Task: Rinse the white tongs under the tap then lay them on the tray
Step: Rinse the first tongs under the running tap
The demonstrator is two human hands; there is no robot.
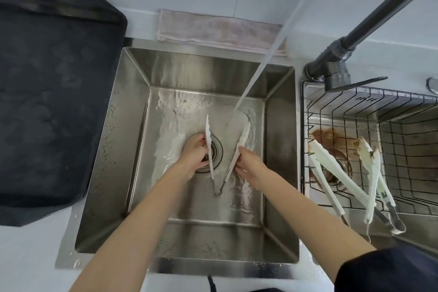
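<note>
While water runs from above, the white surface (28,256) fills the frame's edges, and the stainless sink (132,125) takes the centre. At the upper left lies the dark tray (54,92), flat on the surface and well apart from the tongs. At the right a black wire rack (403,130) sits in a second basin and holds several soiled white tongs (336,168) leaning over its near edge. The dark tap (369,19) slants across the upper right, and its stream of water (267,54) falls into the sink's middle. A pinkish cloth (218,31) lies folded behind the sink. Over the drain (216,149) the white tongs (234,159) stand spread in a V, hinge toward the viewer. The left hand (193,156) grips the left arm of the tongs; the right hand (251,163) pinches the right arm, near where the stream lands.
</note>
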